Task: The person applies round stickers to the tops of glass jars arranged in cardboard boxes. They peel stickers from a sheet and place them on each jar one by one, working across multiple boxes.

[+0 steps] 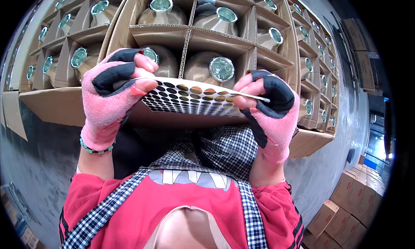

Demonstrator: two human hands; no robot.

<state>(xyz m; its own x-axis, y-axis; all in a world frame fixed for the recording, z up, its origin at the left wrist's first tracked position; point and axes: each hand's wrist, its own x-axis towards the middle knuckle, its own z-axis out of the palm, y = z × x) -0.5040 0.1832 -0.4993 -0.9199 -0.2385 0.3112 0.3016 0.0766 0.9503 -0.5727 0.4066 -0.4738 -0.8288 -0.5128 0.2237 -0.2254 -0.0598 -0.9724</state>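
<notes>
Between my two hands I see a sheet of round stickers (190,97), held up just in front of a box of bottles (216,37). My left hand (113,89) pinches its left end with closed fingers. My right hand (268,104) pinches the right end the same way.

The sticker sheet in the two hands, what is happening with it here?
A person in pink and black fingerless gloves holds a sheet of small round stickers with both hands. The left hand pinches its left end and the right hand pinches its right end. Just beyond the sheet stands an open cardboard carton with dividers, and each cell holds a bottle with a shiny cap.
</notes>
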